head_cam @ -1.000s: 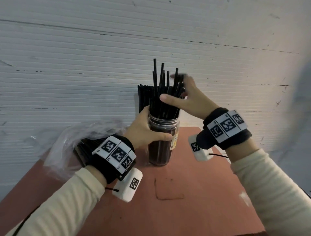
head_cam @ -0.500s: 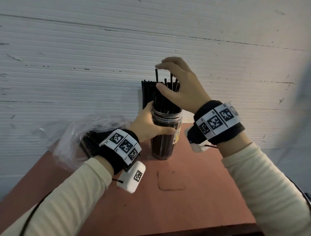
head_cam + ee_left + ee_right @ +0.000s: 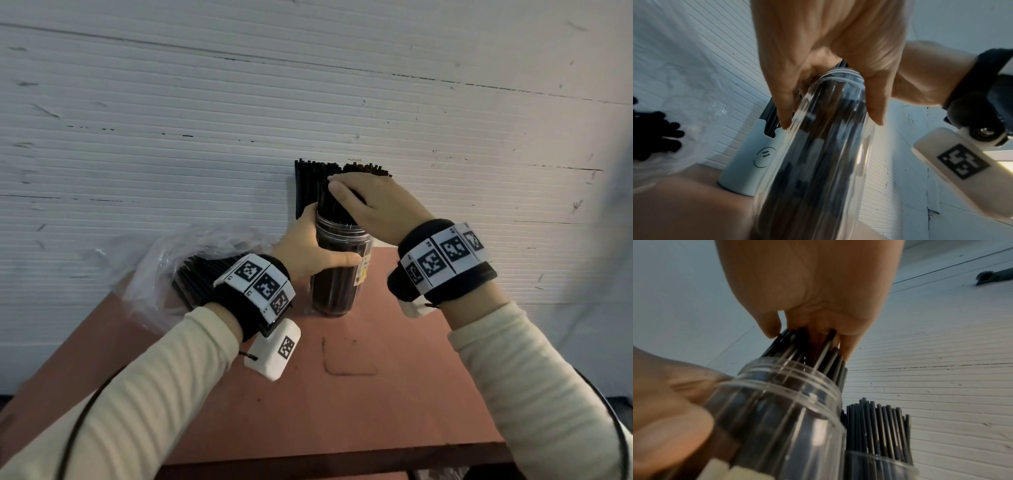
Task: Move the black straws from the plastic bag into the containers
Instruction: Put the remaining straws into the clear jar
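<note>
A clear plastic jar [image 3: 337,274] packed with black straws [image 3: 327,205] stands on the reddish table [image 3: 394,394]. My left hand [image 3: 310,248] grips the jar just below its rim, and in the left wrist view its fingers [image 3: 875,110] wrap round the jar [image 3: 818,154]. My right hand [image 3: 359,200] caps the straw tops from above. In the right wrist view the thumb [image 3: 770,329] and curled fingers flank the straw ends [image 3: 818,350], which touch the palm. The plastic bag [image 3: 154,270] lies at the left with more black straws [image 3: 197,277] inside.
Behind the jar, a pale blue holder [image 3: 754,162] with a drawn face and another clear jar [image 3: 881,464] both hold straws, close to the white ribbed wall [image 3: 171,137]. The table's front edge [image 3: 342,460] is near me.
My right hand has pushed the raised straws down into the jar and now sits low on their tops. My left hand has kept hold of the jar.
</note>
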A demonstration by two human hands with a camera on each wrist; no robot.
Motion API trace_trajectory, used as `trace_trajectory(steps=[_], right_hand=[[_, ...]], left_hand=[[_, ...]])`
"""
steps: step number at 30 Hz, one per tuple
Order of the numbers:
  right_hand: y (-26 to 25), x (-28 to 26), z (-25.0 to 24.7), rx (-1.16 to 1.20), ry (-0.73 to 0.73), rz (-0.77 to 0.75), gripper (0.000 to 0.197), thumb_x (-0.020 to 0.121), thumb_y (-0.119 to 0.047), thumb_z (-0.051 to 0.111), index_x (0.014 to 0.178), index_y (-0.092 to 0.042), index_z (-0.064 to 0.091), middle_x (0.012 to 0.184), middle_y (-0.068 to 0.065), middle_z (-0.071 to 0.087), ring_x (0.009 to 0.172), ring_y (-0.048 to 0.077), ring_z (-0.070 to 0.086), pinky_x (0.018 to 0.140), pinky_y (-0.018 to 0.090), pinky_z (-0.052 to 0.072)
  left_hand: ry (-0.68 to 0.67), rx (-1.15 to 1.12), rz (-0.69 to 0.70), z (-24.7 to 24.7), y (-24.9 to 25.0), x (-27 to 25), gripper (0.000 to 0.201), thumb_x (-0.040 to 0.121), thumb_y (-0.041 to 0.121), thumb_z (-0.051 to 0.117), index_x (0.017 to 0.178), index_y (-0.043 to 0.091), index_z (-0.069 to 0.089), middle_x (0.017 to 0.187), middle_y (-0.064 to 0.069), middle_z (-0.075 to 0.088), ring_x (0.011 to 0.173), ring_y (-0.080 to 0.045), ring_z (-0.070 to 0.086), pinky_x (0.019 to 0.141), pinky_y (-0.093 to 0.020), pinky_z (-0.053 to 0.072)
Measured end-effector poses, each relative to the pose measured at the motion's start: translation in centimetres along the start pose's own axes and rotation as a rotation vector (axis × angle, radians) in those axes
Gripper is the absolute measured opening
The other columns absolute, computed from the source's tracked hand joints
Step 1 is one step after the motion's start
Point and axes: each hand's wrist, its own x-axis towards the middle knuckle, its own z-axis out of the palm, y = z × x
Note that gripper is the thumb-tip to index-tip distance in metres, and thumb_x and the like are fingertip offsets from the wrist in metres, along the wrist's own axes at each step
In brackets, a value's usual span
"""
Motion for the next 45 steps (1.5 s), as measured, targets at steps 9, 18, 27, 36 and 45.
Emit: trace_trajectory(steps=[9,18,27,36,45], right_hand=[[-3.0,-0.8,-0.8,0.116,0.323,-0.139,0.042,0.098,-0.034,0.048,0.133,-0.012,0.053,0.137,0.002,0.05,0.129,0.016,0.045,0.108,0.03,0.036],[-9.0,-1.7,3.7,0.422,0.189,-0.114,0.015,0.082,-0.001,0.052,0.082,-0.006,0.066,0.076,-0.001,0.063,0.067,0.007,0.052,0.065,0.014,0.041],[-11.8,0.5,11.3,0.074,-0.736,-0.034,0.048,0.102,-0.034,0.04,0.147,-0.014,0.037,0.151,0.006,0.039,0.137,0.021,0.038,0.111,0.029,0.027],[-10.6,3.4,15.7,-0.155,-0.735,0.043,0.058,0.1,-0.042,0.04,0.151,-0.021,0.022,0.152,0.01,0.036,0.138,0.031,0.035,0.115,0.044,0.027],[-10.9,4.4,16.5,-0.116,-0.737,0.066,0.056,0.097,-0.038,0.049,0.148,-0.025,0.03,0.142,0.008,0.05,0.128,0.028,0.049,0.109,0.039,0.036]], left_hand=[[-0.062,0.088,-0.081,-1.1,-0.2,-0.6,0.134,0.061,0.035,0.085,0.154,0.025,-0.01,0.161,0.004,0.019,0.146,-0.015,0.023,0.118,-0.041,0.027],[0.452,0.156,0.099,-8.4,0.7,-6.0,0.04,0.078,-0.005,0.047,0.095,0.027,0.065,0.105,0.01,0.067,0.088,-0.006,0.064,0.076,-0.013,0.046],[0.228,0.451,-0.063,-14.4,-2.1,-9.7,0.028,0.076,0.022,0.065,0.098,0.04,0.065,0.123,0.006,0.061,0.105,-0.036,0.062,0.092,-0.042,0.047],[0.116,0.422,-0.095,-15.8,-3.6,-9.4,0.049,0.083,-0.008,0.054,0.108,0.032,0.067,0.142,0.003,0.052,0.136,-0.012,0.042,0.096,-0.021,0.034],[0.191,0.287,-0.109,-15.7,-4.3,-8.7,0.04,0.083,-0.007,0.059,0.11,0.021,0.067,0.135,0.003,0.057,0.132,-0.008,0.045,0.092,-0.017,0.031]])
